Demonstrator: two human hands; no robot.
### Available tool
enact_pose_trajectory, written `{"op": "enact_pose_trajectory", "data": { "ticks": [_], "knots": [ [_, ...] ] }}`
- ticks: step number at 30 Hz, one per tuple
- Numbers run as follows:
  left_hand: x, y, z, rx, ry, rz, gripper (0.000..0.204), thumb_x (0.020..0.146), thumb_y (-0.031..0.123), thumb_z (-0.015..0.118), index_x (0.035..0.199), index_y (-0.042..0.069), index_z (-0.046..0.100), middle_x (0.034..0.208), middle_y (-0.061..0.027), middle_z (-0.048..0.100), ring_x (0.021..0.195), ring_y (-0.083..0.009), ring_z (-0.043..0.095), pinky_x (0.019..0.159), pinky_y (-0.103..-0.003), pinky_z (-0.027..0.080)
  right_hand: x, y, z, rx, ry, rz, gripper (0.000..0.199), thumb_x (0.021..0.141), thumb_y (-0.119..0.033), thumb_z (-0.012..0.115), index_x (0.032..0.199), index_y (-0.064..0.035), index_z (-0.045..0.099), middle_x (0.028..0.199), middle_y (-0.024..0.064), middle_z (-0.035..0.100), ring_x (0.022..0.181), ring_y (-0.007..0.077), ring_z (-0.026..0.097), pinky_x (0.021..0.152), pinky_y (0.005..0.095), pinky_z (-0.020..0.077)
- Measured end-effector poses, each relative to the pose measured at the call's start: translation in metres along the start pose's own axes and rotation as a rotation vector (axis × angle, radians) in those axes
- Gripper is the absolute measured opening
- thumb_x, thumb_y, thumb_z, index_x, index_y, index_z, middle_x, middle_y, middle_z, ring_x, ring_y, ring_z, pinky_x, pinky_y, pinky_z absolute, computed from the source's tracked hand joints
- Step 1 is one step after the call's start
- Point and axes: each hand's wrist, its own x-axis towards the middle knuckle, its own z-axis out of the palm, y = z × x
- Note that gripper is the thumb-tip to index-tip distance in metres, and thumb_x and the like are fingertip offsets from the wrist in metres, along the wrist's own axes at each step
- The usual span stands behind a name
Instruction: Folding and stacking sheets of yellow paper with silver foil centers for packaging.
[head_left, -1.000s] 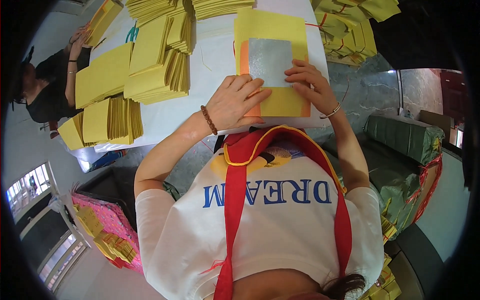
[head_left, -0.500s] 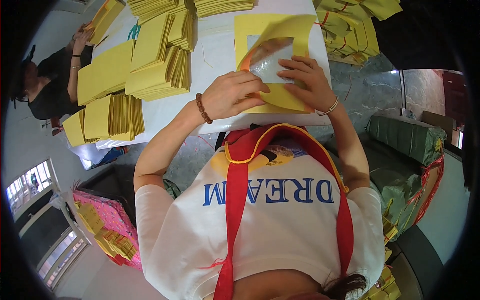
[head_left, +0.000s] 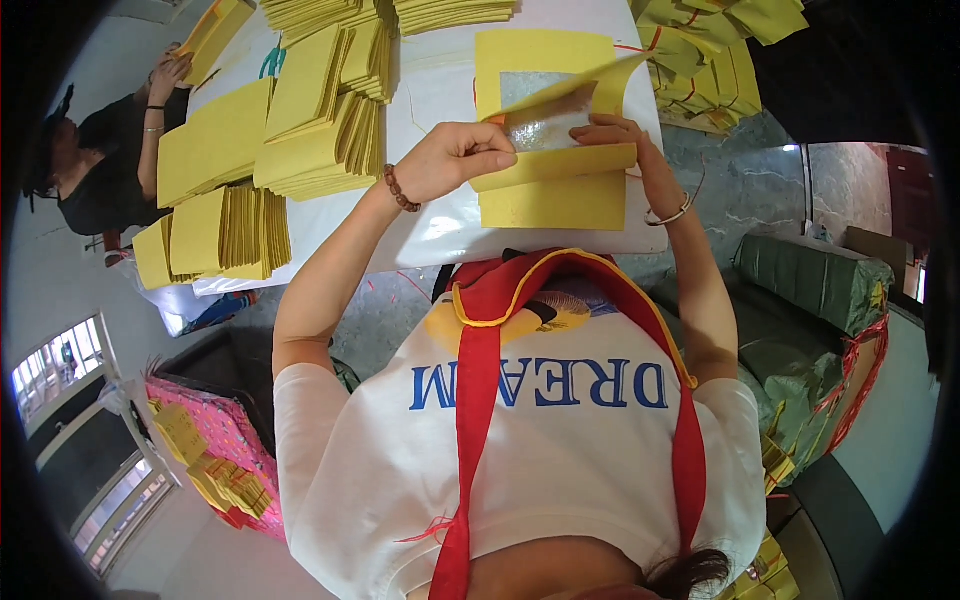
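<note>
A yellow paper sheet (head_left: 570, 160) with a clear window is curled up off the white table. My left hand (head_left: 450, 160) pinches its left edge between thumb and fingers. At the right end of the curl, my right hand (head_left: 625, 140) has its fingers bent over the edge; its thumb is mostly hidden by the paper. Flat yellow paper (head_left: 555, 207) shows under the raised part, on the near side. More flat paper with a shiny window pane (head_left: 535, 88) lies beyond the curl. Whether this is one sheet or two, I cannot tell.
Stacks of folded yellow paper (head_left: 320, 140) cover the left of the white table (head_left: 430, 95). Teal-handled snips (head_left: 271, 62) lie behind them. Tied yellow bundles (head_left: 700, 75) stand past the right edge. At far left, a co-worker's hands (head_left: 170, 72) hold yellow paper.
The curled sheet has come down toward me into a lower roll. My left hand has moved slightly left and up, and my right hand has shifted to the roll's right end.
</note>
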Motion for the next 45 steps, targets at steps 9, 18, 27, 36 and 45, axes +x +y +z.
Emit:
{"op": "enact_pose_trajectory", "data": {
  "ticks": [9, 18, 27, 36, 45],
  "knots": [
    [0.007, -0.006, -0.009, -0.081, -0.040, -0.035, 0.014, 0.085, 0.012, 0.056, 0.086, -0.001, 0.062, 0.079, 0.0015, 0.059, 0.076, -0.0055, 0.051, 0.071, -0.022, 0.041, -0.003, 0.017, 0.002, 0.023, 0.077, -0.027, 0.071, 0.089, -0.060, 0.023, 0.116, -0.0032, 0.056, 0.128, 0.0142, 0.047, 0.125, 0.0215, 0.036, 0.103, 0.0342, 0.0292],
    [0.007, -0.003, -0.010, -0.030, -0.046, -0.056, 0.019, 0.083, 0.014, 0.057, 0.089, -0.003, 0.064, 0.081, -0.0018, 0.062, 0.078, -0.0075, 0.054, 0.074, -0.023, 0.043, -0.004, 0.012, -0.003, -0.084, -0.003, -0.160, 0.063, 0.081, -0.052, 0.054, 0.122, -0.0039, 0.052, 0.129, 0.0117, 0.043, 0.123, 0.0241, 0.035, 0.102, 0.0360, 0.0284],
    [0.004, -0.002, -0.008, -0.021, -0.049, -0.047, 0.020, 0.083, 0.015, 0.057, 0.089, -0.003, 0.063, 0.082, -0.0017, 0.061, 0.078, -0.0079, 0.053, 0.074, -0.023, 0.043, -0.002, 0.002, 0.004, -0.177, 0.028, -0.084, 0.051, 0.070, -0.012, 0.073, 0.117, -0.0054, 0.055, 0.126, 0.0095, 0.046, 0.120, 0.0231, 0.038, 0.099, 0.0335, 0.0332],
    [0.003, -0.014, -0.006, 0.021, -0.032, -0.013, 0.023, 0.084, 0.018, 0.057, 0.094, -0.002, 0.062, 0.077, -0.0019, 0.059, 0.073, -0.0083, 0.052, 0.068, -0.024, 0.043, 0.000, 0.003, 0.001, -0.258, -0.016, -0.183, 0.045, 0.071, -0.010, 0.071, 0.114, -0.0081, 0.058, 0.118, 0.0037, 0.055, 0.121, 0.0245, 0.038, 0.101, 0.0349, 0.0324],
    [-0.005, 0.016, 0.025, 0.941, -0.048, 0.505, 0.042, 0.081, 0.004, 0.048, 0.120, 0.019, 0.054, 0.124, -0.0157, 0.043, 0.106, -0.0307, 0.049, 0.086, -0.036, 0.046, 0.000, -0.008, 0.005, -0.235, 0.000, -0.090, 0.027, 0.079, -0.010, 0.061, 0.106, -0.0062, 0.061, 0.121, 0.0024, 0.056, 0.126, 0.0218, 0.033, 0.105, 0.0355, 0.0270]
  ]
}}
